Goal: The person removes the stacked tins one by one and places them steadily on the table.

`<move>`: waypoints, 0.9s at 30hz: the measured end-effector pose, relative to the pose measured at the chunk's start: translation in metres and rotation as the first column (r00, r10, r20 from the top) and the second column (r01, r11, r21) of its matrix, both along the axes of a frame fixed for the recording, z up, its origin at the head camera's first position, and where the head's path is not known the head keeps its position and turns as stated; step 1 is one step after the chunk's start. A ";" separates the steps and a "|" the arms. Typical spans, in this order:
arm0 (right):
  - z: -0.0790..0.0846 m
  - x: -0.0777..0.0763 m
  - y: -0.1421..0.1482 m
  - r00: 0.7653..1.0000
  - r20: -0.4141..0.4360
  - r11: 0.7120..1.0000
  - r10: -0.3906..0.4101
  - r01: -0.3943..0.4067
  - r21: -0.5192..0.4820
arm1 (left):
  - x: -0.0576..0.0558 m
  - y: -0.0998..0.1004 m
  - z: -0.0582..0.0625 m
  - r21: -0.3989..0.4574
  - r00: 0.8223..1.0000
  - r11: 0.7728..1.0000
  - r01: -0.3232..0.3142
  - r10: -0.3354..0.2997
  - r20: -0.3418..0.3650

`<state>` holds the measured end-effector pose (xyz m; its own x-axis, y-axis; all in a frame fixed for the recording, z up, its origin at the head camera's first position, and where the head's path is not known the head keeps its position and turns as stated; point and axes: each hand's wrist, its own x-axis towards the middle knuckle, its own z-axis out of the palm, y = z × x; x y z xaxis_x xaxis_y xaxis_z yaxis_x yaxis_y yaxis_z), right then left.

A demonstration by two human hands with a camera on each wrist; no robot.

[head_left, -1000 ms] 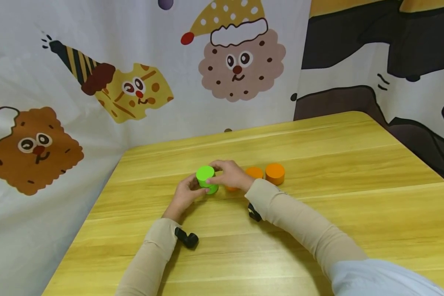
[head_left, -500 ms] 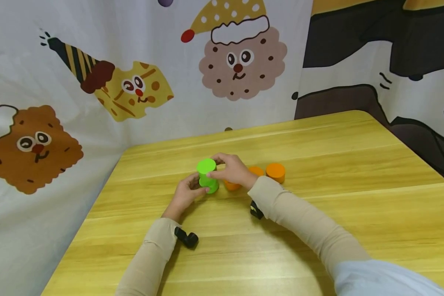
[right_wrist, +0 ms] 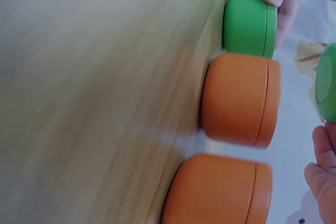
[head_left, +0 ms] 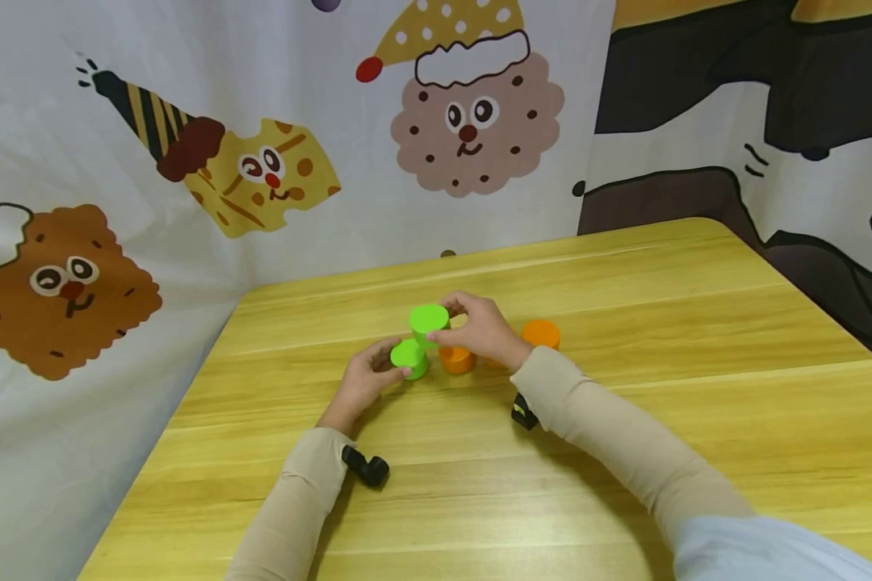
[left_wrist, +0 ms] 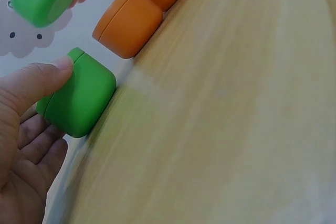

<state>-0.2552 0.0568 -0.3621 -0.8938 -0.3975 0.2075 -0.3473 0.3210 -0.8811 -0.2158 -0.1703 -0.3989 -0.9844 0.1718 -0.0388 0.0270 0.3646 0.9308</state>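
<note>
On the table, my left hand [head_left: 363, 383] holds a small round green lidded jar [head_left: 408, 363], with the thumb [left_wrist: 44, 80] against its lid side and the fingers behind. My right hand [head_left: 485, 329] grips a second green jar [head_left: 429, 319], raised off the table just above and right of the first. In the right wrist view this raised jar [right_wrist: 327, 85] shows its underside, cut by the frame edge. Right of the left hand's jar stands an orange jar [head_left: 457, 361] of the same shape, below my right hand.
Farther right stands another orange jar [head_left: 541, 333]; one between them is mostly hidden by my right hand, and the right wrist view shows a nearer orange jar [right_wrist: 218, 190]. The wooden table [head_left: 443, 500] meets a cartoon-printed cloth [head_left: 320, 97] at the back.
My right hand has lifted its green jar from over the other green jar, then moved it right. The left hand and its jar have hardly moved.
</note>
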 end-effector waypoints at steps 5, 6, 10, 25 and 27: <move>-0.003 0.001 0.014 1.000 -0.015 0.999 -0.027 0.027 -0.023 | -0.009 -0.004 -0.018 -0.021 1.000 0.999 -0.028 0.028 -0.013; -0.003 0.001 0.016 0.999 -0.014 0.999 -0.034 0.033 -0.029 | -0.009 -0.004 -0.018 -0.026 0.999 0.999 -0.032 0.032 -0.013; -0.001 0.003 0.026 0.998 -0.015 0.998 -0.059 0.058 -0.035 | -0.009 -0.005 -0.019 -0.028 0.999 0.999 -0.033 0.033 -0.012; -0.006 0.005 0.069 0.987 0.002 0.987 -0.162 0.162 -0.007 | -0.010 -0.007 -0.019 0.000 1.000 1.000 -0.008 0.008 -0.012; -0.008 0.006 0.074 0.986 0.010 0.986 -0.169 0.169 -0.015 | -0.010 -0.007 -0.019 0.004 1.000 1.000 -0.007 0.007 -0.011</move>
